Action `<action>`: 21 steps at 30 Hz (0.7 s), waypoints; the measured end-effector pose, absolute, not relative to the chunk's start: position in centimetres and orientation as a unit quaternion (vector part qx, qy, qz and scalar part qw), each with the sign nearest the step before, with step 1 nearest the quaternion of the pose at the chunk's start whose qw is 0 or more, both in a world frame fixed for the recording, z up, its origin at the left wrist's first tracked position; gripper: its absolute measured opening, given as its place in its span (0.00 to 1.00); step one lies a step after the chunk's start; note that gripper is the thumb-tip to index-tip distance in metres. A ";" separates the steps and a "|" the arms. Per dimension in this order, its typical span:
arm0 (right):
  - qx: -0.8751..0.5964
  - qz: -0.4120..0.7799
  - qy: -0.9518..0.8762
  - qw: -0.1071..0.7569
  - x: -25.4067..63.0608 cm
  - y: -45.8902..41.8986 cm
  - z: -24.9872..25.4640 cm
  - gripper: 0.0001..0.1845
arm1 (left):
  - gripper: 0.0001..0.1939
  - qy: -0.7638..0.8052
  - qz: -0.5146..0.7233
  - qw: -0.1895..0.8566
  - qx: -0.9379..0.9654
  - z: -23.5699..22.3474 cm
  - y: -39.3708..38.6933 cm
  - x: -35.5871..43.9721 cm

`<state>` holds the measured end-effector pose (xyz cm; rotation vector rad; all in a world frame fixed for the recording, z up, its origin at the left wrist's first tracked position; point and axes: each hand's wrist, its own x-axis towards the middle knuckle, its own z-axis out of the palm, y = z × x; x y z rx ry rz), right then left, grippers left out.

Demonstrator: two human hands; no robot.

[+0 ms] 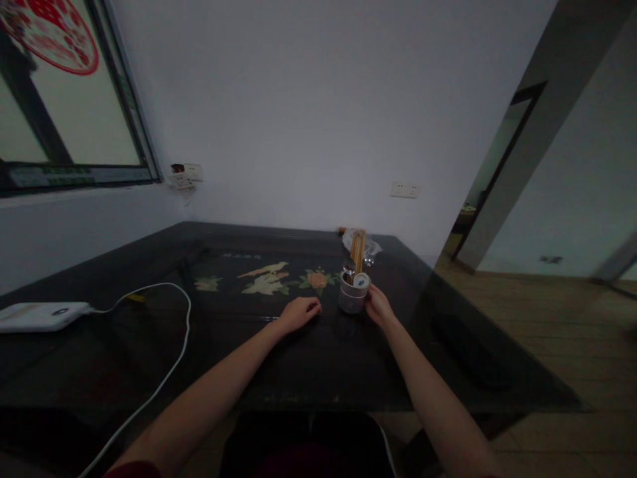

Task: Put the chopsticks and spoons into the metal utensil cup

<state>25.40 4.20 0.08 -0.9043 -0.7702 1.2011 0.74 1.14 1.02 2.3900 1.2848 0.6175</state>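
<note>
A grey cylindrical utensil holder [351, 300] stands upright on the dark table. In it are wooden chopsticks [357, 252], metal spoons [349, 267] and a white round piece with a blue mark [361, 281]. My right hand [378, 305] is closed against the holder's right side; some of its fingers are hidden behind it. My left hand [299, 315] rests on the tabletop left of the holder, apart from it, its fingers curled in and nothing seen in them.
The glossy black table [318, 378] carries a painted bird-and-flower pattern. Behind the holder lies a clear plastic bag [372, 245]. A white device [44, 316] with a white cable [188, 318] sits at left. A dark elongated object [470, 348] lies at right. A wall closes off the far side.
</note>
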 end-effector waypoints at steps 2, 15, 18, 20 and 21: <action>-0.390 0.548 -0.368 0.642 24.7 3.8 0.1 0.07 | 0.13 0.454 0.229 0.188 0.840 1.0 1.1 0.8; -0.417 0.477 -0.539 0.555 23.0 2.9 -0.4 0.14 | 0.38 0.364 0.356 0.270 0.817 -0.1 1.9 1.0; -0.422 0.481 -0.547 0.541 22.9 2.9 -0.3 0.15 | 0.39 0.362 0.364 0.284 0.810 -0.2 1.9 1.2; -0.419 0.489 -0.550 0.531 22.7 2.8 -0.3 0.14 | 0.40 0.366 0.369 0.288 0.805 -0.2 1.8 1.3; -0.418 0.493 -0.552 0.527 22.6 2.7 -0.3 0.14 | 0.40 0.368 0.370 0.289 0.802 -0.2 1.8 1.4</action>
